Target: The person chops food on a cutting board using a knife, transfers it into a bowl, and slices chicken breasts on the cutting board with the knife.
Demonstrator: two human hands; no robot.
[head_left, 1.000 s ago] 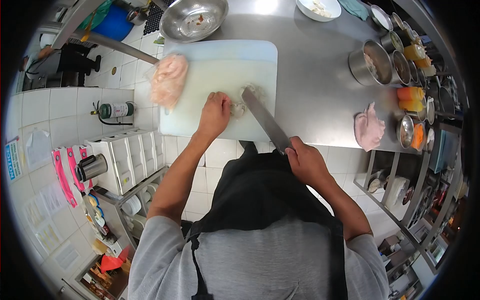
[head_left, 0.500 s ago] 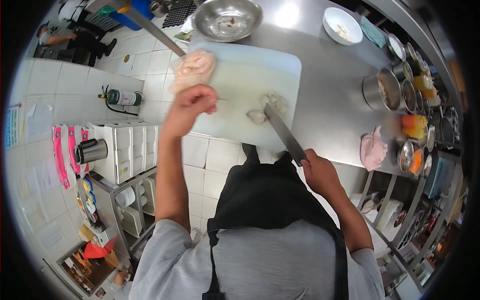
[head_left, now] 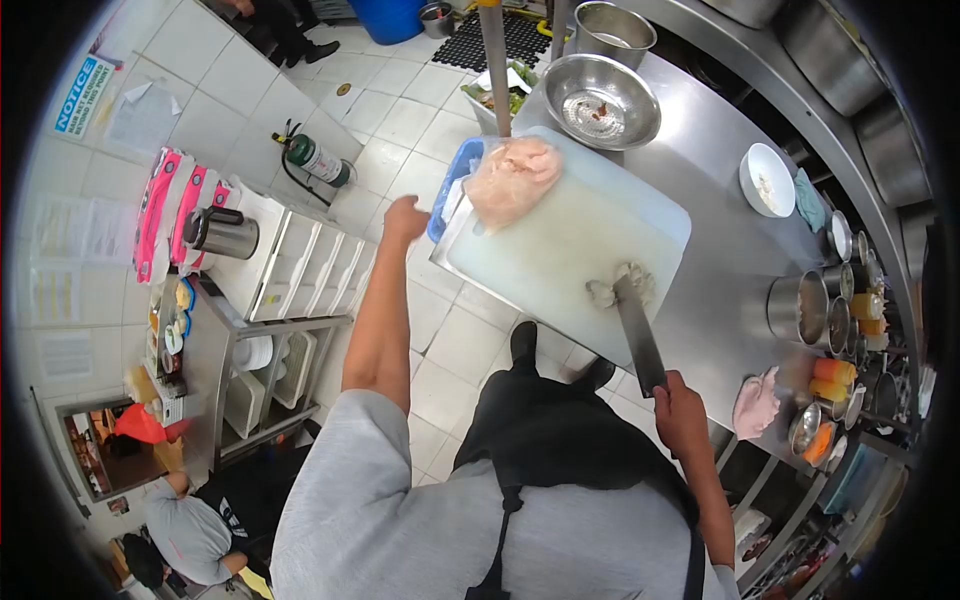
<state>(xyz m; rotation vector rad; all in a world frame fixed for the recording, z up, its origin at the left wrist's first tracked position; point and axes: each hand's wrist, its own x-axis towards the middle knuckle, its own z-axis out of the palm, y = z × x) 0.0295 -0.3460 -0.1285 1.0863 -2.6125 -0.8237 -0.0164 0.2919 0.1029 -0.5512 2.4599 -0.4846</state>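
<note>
My right hand [head_left: 683, 412] is closed round the handle of a wide-bladed knife [head_left: 640, 335]. The blade tip rests by small pale grey pieces [head_left: 632, 284] on the white cutting board [head_left: 560, 245]. Off the board's left side, my left hand [head_left: 405, 218] is held out beside a blue container [head_left: 461, 170], its fingers slightly apart and no object visible in it. A clear plastic bag of pale pink meat [head_left: 515, 180] lies on the board's upper left corner.
Beyond the board stand a steel bowl [head_left: 602, 125] and a white bowl [head_left: 767, 180]. Pots, sauce bottles and a pink cloth [head_left: 756, 403] line the right side of the steel table [head_left: 700, 150]. A person [head_left: 195, 530] is at lower left; another person's legs show at upper left.
My left hand has moved from the small pieces, past the bagged meat, to the left of the board. The view has turned, bringing the blue container into sight. The knife stays in my right hand.
</note>
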